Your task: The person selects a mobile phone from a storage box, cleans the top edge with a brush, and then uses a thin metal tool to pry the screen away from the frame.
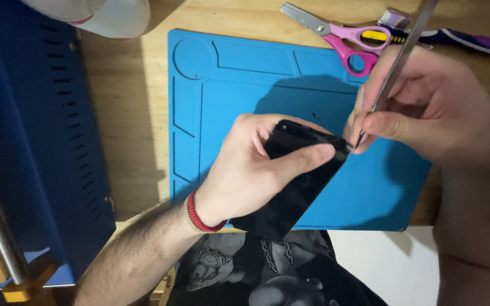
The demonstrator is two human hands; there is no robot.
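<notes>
My left hand (250,170) grips a black smartphone (293,190), thumb laid across its glossy face, and holds it tilted above a blue silicone work mat (228,90). My right hand (426,107) pinches a pair of thin metal tweezers (395,71), whose tip touches the phone's upper right corner. A red and beige cord bracelet (197,218) circles my left wrist.
Pink-handled scissors (341,34) lie at the mat's far edge, beside a purple tool (472,39). The mat rests on a wooden table (131,113). A blue perforated metal case (35,130) stands at the left, and a white object (109,17) sits at the top left.
</notes>
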